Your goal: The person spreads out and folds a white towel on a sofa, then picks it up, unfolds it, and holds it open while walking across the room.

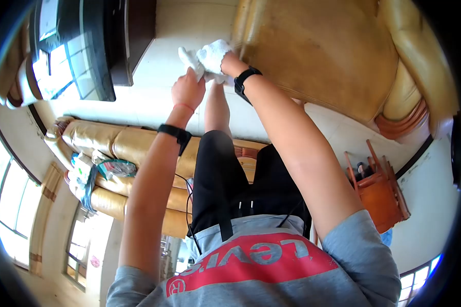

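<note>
My left hand is bare and closed, its thumb and fingers pinching a white glove with a narrow finger-like part sticking up. My right hand is mostly covered by white fabric that looks like the same glove or a second one; only skin near the wrist shows, so its fingers are hidden. The two hands meet at the white fabric, in front of me above the pale floor. A black band circles my left wrist, and a black watch sits on my right.
A large tan leather seat stands ahead on the right. To the left ahead is a dark glossy table. A tan sofa with bags on it lies behind me at left. A wooden chair stands at right.
</note>
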`<action>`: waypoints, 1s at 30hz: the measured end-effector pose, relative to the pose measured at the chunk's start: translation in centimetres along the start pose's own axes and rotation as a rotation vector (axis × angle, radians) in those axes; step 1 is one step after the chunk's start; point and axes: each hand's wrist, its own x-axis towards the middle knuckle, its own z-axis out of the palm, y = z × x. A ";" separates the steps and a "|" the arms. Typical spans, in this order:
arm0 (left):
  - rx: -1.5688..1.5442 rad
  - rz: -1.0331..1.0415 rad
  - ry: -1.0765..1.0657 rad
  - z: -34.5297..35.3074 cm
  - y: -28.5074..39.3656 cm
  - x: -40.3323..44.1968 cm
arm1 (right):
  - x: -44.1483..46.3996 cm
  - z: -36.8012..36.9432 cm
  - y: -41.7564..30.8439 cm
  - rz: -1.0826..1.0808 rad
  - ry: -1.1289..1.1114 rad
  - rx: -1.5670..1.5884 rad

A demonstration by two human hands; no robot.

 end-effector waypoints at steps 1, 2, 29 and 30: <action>-0.053 -0.005 0.039 0.7 0.6 -0.6 | -0.9 -0.3 0.6 0.000 0.035 0.042; -0.082 0.010 0.078 1.4 1.4 -1.1 | -2.2 -0.6 1.4 0.096 -0.009 0.181; 0.053 0.926 -0.365 15.8 35.0 0.7 | -38.1 -0.5 21.1 1.144 1.210 1.491; 0.042 0.862 -0.398 15.7 34.1 -0.8 | -38.1 -1.2 21.0 1.155 1.170 1.417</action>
